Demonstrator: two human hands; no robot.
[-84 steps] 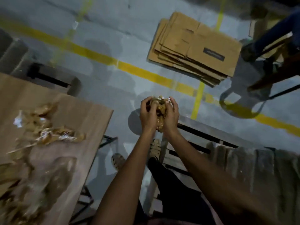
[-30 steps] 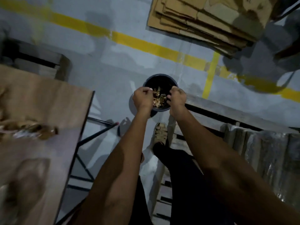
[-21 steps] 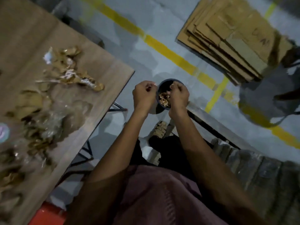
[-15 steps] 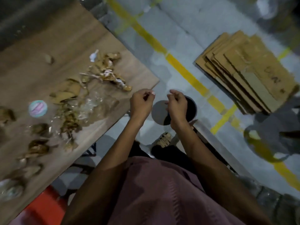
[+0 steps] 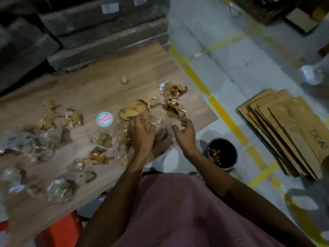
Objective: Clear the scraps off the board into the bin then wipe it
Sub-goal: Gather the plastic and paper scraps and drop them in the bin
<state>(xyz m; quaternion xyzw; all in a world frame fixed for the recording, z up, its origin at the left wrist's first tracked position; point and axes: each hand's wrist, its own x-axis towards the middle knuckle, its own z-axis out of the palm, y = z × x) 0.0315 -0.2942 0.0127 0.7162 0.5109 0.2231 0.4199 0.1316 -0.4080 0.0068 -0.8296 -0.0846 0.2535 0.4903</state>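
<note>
Both of our hands hold nothing: our left hand (image 5: 142, 134) lies flat, fingers spread, on the scraps (image 5: 170, 102) at the frame's centre, and our right hand (image 5: 185, 134) hovers beside it, fingers loosely curled. Scraps litter the board (image 5: 99, 90) across the left half. Lower right of our hands, the bin (image 5: 222, 154) stands on the floor.

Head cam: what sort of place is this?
Probably a warehouse or packing area. Yellow floor lines mark a grey concrete floor, flattened cartons lie stacked on it, and dark wrapped stacks stand behind the board.
</note>
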